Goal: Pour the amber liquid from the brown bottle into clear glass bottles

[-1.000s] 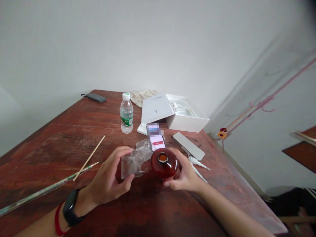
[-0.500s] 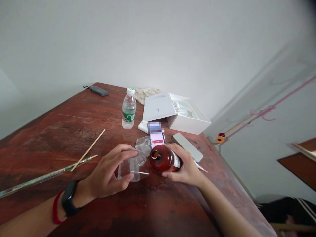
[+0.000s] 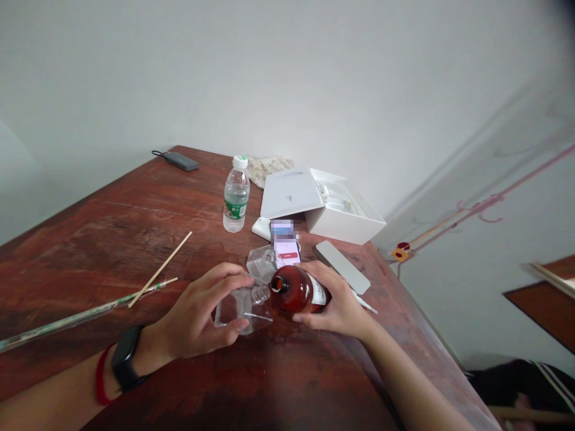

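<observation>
My right hand (image 3: 339, 302) is wrapped round a brown bottle (image 3: 294, 290) with a white label. This bottle is tipped to the left, and its uncapped mouth faces a small clear plastic bottle (image 3: 233, 308). Around the clear bottle are the thumb and fingers of my left hand (image 3: 202, 311). Its threaded neck leans right, close to the brown bottle's mouth; whether they touch I cannot tell. A thin white strip shows at the clear bottle's near side. Just behind lies another clear plastic piece (image 3: 259, 263), partly hidden.
Behind my hands are a lit phone (image 3: 286, 250), a water bottle (image 3: 236, 197) and an open white box (image 3: 345, 218). A grey-white slab (image 3: 344, 266) lies right. Chopsticks (image 3: 159, 270), one in a wrapper (image 3: 76, 320), lie left on the wooden table (image 3: 135, 233). A dark grey device (image 3: 179, 160) sits far back.
The clear bottle's neck has tilted right, toward the brown bottle. The brown bottle has shifted slightly left, bringing its mouth nearer to that neck.
</observation>
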The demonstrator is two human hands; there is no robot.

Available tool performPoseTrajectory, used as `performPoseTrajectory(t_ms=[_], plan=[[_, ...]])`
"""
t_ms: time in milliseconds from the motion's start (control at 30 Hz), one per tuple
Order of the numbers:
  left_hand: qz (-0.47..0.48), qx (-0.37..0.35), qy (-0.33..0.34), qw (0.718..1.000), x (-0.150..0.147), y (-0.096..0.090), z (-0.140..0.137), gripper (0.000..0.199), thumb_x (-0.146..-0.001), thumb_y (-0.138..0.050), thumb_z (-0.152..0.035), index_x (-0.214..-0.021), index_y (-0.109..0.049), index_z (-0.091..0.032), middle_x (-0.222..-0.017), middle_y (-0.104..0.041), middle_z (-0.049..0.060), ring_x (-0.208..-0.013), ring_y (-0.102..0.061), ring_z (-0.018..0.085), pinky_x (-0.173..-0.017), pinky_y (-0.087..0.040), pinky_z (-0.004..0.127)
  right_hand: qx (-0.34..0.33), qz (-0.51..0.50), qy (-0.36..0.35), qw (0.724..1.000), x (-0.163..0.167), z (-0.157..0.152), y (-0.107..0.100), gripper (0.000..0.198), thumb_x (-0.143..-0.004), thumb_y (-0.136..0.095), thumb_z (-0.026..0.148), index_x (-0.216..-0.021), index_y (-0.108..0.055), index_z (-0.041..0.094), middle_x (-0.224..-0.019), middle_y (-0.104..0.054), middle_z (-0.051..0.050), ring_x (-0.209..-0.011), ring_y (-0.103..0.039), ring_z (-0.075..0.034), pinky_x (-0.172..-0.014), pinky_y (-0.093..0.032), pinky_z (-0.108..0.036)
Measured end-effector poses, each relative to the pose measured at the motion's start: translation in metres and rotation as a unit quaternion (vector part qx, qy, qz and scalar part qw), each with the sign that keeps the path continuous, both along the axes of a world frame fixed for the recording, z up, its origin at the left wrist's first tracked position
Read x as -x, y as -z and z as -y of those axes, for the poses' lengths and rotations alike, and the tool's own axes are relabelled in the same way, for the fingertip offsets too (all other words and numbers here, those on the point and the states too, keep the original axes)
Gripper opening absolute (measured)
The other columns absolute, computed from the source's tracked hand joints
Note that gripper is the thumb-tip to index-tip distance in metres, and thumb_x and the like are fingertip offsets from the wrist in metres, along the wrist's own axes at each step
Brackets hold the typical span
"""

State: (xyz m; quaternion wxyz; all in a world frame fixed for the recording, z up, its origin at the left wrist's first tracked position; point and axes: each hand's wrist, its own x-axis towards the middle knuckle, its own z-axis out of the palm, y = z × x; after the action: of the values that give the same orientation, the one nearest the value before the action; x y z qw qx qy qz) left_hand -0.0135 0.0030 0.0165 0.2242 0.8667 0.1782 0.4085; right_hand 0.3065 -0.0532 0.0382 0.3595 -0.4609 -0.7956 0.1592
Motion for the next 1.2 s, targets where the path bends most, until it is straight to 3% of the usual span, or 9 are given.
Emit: performPoseTrajectory(t_ms=[267, 567, 800, 1200], plan=[[-0.023, 0.044, -0.009, 0.999, 0.002, 0.002, -0.002, 0.041, -0.099, -0.067, -0.036, -0.139, -0.062, -0.025, -0.13, -0.072, 0.012, -0.12, -0.07, 0.032, -0.102, -0.061, 0.042, 0.004, -0.025, -0.003, 1.0, 0.0, 0.0, 0.0, 0.076, -0.074, -0.097, 0.054, -0.138, -0.069, 0.024, -0.129, -0.078, -0.014, -0.115, -0.077, -0.035, -0.101, -0.062, -0.05], [-0.023, 0.017, 0.01, 1.0, 0.003, 0.003, -0.003, 0.044, -0.102, -0.067, -0.03, -0.144, -0.056, -0.027, -0.135, -0.068, 0.011, -0.122, -0.07, 0.03, -0.103, -0.061, 0.039, 0.016, -0.058, -0.003, 0.998, 0.002, 0.001, 0.001, 0.08, -0.074, -0.097, 0.056, -0.14, -0.068, 0.023, -0.13, -0.078, -0.014, -0.116, -0.077, -0.035, -0.101, -0.062, -0.048], [-0.023, 0.007, -0.005, 1.0, 0.001, 0.014, -0.006, 0.049, -0.1, -0.07, -0.028, -0.147, -0.057, -0.027, -0.14, -0.065, 0.012, -0.126, -0.068, 0.031, -0.109, -0.059, 0.043, -0.011, -0.042, -0.009, 0.999, 0.0, -0.002, -0.002, 0.082, -0.071, -0.099, 0.053, -0.14, -0.067, 0.022, -0.13, -0.078, -0.014, -0.116, -0.077, -0.035, -0.104, -0.06, -0.051], [-0.068, 0.045, -0.003, 0.997, -0.002, 0.014, -0.006, 0.049, -0.098, -0.065, -0.021, -0.146, -0.055, -0.026, -0.145, -0.063, 0.013, -0.134, -0.065, 0.032, -0.114, -0.056, 0.047, -0.016, -0.063, -0.019, 0.998, 0.0, -0.003, 0.001, 0.084, -0.074, -0.097, 0.057, -0.143, -0.065, 0.022, -0.133, -0.077, -0.015, -0.12, -0.076, -0.034, -0.104, -0.061, -0.047]])
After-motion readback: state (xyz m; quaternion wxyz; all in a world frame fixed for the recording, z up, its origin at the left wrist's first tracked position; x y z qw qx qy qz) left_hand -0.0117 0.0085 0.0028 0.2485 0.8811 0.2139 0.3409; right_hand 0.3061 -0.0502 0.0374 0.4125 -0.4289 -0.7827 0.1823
